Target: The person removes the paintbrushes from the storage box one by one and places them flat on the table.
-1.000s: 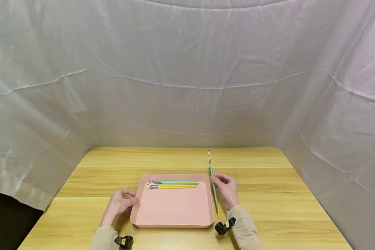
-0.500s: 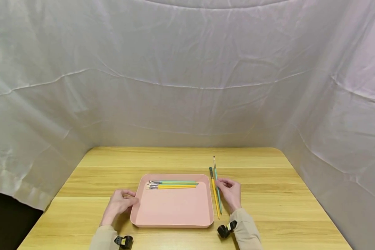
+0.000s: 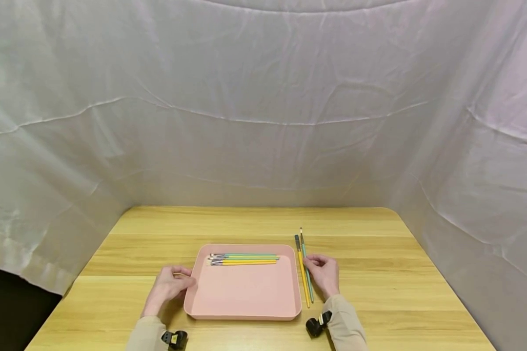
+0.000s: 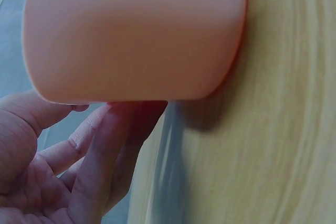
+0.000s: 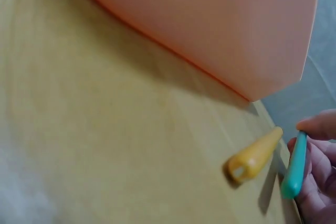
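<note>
A pink tray (image 3: 246,295) lies on the table, and my left hand (image 3: 164,288) holds its left rim. In the left wrist view, the thumb is at the rim and the fingers touch the outer wall (image 4: 136,61). Beside the tray's right side, my right hand (image 3: 324,274) pinches a teal-handled paintbrush (image 3: 304,249) between thumb and fingers, bristles pointing away. The right wrist view shows the teal handle end (image 5: 295,174) slightly above the table. A yellow-handled paintbrush (image 3: 302,265) with dark bristles lies between tray and hand, nearly parallel to the teal one.
Several slim paintbrushes (image 3: 243,262) with yellow, green and teal handles lie side by side in the tray's far part, bristles to the left. Grey fabric (image 3: 263,156) hangs behind and along both sides of the wooden table (image 3: 377,292).
My right hand has shifted the teal paintbrush rightward and nearer, from over the yellow paintbrush to its right side; the yellow one is now uncovered. My left hand and the tray stay put.
</note>
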A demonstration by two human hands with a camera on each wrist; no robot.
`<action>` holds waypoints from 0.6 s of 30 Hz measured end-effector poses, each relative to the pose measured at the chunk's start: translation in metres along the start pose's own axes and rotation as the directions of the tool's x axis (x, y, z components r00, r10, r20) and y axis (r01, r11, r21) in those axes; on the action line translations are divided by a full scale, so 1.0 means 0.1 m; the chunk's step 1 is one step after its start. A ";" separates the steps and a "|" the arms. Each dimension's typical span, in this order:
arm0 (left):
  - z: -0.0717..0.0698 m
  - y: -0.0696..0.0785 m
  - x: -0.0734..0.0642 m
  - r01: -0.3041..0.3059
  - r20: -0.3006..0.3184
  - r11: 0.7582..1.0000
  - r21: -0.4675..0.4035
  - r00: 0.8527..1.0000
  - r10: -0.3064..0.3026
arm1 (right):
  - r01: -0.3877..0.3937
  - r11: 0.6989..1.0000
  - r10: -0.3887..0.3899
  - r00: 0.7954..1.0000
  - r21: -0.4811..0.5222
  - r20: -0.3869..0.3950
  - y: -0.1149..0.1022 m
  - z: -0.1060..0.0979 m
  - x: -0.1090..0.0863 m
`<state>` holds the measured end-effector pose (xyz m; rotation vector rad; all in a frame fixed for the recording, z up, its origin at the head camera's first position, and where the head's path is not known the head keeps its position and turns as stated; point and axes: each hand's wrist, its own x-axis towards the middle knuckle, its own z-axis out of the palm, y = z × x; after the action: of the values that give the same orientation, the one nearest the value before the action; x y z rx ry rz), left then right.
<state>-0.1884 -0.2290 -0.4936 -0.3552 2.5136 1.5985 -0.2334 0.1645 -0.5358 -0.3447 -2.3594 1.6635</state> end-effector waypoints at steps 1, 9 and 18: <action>0.00 0.00 0.00 0.000 0.001 1.000 -0.002 1.000 0.000 | 0.006 1.000 -0.006 1.000 -0.018 0.000 0.00 0.00 0.00; 0.00 0.00 0.00 0.000 -0.002 1.000 0.007 1.000 0.000 | 0.062 0.987 -0.061 0.998 -0.148 0.011 -0.03 -0.01 -0.01; 0.00 0.02 -0.01 0.002 -0.001 1.000 0.004 1.000 -0.002 | 0.162 0.935 -0.172 0.985 -0.317 -0.003 0.00 0.02 -0.01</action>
<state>-0.1881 -0.2282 -0.4915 -0.3584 2.5166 1.5922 -0.2331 0.1627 -0.5366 -0.2139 -2.5520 1.1977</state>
